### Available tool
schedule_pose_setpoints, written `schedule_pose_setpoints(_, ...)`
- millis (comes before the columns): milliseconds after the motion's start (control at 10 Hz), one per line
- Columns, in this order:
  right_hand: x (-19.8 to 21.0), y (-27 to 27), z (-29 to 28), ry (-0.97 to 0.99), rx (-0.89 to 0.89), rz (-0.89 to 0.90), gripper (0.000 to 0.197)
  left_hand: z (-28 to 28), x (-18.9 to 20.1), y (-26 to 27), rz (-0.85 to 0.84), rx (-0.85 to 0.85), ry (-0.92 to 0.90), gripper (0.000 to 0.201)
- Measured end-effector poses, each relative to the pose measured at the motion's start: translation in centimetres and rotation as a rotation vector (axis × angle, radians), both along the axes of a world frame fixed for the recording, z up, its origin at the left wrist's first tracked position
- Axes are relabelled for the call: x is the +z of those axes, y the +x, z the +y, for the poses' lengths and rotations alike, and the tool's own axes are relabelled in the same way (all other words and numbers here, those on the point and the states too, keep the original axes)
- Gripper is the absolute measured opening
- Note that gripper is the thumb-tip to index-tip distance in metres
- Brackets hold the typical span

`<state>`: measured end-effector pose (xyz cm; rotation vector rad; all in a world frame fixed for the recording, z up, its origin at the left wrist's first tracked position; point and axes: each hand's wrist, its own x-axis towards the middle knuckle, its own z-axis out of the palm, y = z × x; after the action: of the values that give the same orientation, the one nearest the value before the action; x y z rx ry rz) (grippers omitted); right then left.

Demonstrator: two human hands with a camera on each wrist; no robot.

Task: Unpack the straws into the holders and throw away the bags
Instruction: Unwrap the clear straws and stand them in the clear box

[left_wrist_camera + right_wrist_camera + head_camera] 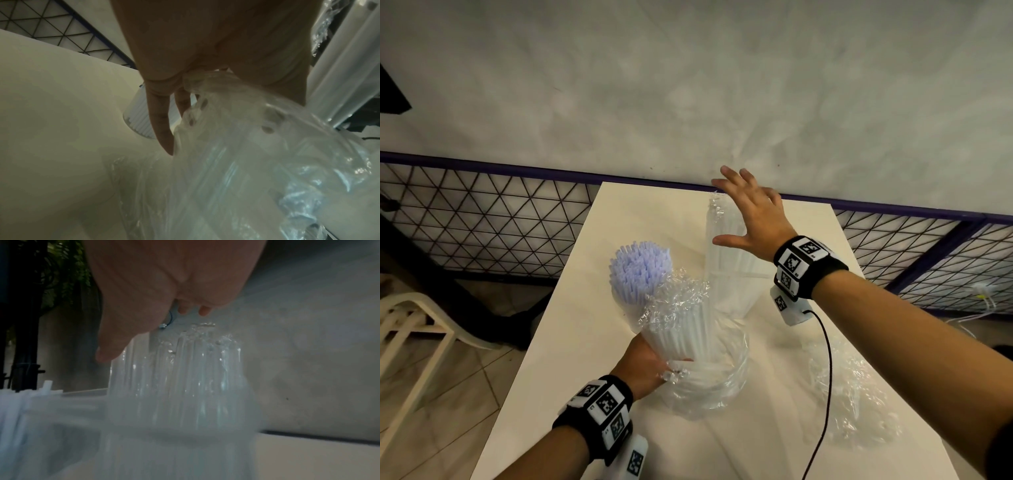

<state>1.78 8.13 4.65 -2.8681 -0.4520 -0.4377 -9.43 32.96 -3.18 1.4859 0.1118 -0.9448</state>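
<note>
My left hand (654, 363) grips a bundle of white straws (681, 329) low down, through its clear bag; crumpled plastic (674, 298) bunches at the bundle's top. The bundle's foot stands in a clear round holder (726, 380). Behind it, a holder packed with bare white straws (640, 270) stands upright. My right hand (736, 212) hovers open with spread fingers by the top of a tall bagged straw bundle (726, 267) at the table's far side. The left wrist view shows fingers (162, 129) pinching bag plastic (246, 162). The right wrist view shows the tall bagged bundle (180, 386) below my palm.
A crumpled clear bag (852, 394) lies on the cream table (571, 342) to the right, under a black cable (828, 370). A wire-mesh fence (482, 219) and grey wall back the table. A white chair (410, 329) stands on the floor to the left.
</note>
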Motion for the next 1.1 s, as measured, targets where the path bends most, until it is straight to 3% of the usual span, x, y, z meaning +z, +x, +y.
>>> schedule_pose_setpoints(100,0.0,1.0,0.3,-0.126,0.057,0.113,0.082,0.1,-0.8,0.2,-0.081,-0.022,0.047,0.046)
schedule_pose_setpoints(200,-1.5,1.1,0.5,-0.239,0.044,0.231,0.064,0.0,-1.9,0.8,-0.39,-0.134,0.215,0.043)
schedule_pose_setpoints(300,-2.2,0.7,0.7,-0.283,0.024,0.299,0.059,0.6,-1.8,0.4,-0.629,-0.364,0.477,0.042)
schedule_pose_setpoints(400,-0.9,0.3,0.6,-0.112,0.026,0.292,0.07,1.7,-1.8,0.2,-0.329,-0.126,0.296,0.035)
schedule_pose_setpoints(500,0.1,0.0,0.3,-0.005,-0.039,0.147,0.079,1.4,-1.9,0.1,-0.421,-0.062,0.131,0.066)
schedule_pose_setpoints(600,0.1,0.1,1.0,-0.05,-0.019,0.098,0.073,1.7,-3.5,0.8,-0.422,-0.004,0.046,0.086)
schedule_pose_setpoints(700,-0.4,0.6,2.0,-0.183,0.06,0.112,0.064,1.3,-3.0,0.8,-0.426,0.03,0.072,0.067)
schedule_pose_setpoints(900,0.3,1.0,0.2,-0.155,0.018,0.227,0.073,1.8,-3.2,0.6,-0.445,0.028,0.071,0.069)
schedule_pose_setpoints(1000,0.8,1.3,-0.8,-0.206,0.067,0.283,0.057,1.8,-3.3,0.6,-0.486,-0.002,0.078,0.062)
schedule_pose_setpoints(1100,1.4,1.3,-1.1,-0.239,-0.007,0.214,0.045,1.7,-3.7,0.9,-0.494,0.015,0.071,0.056)
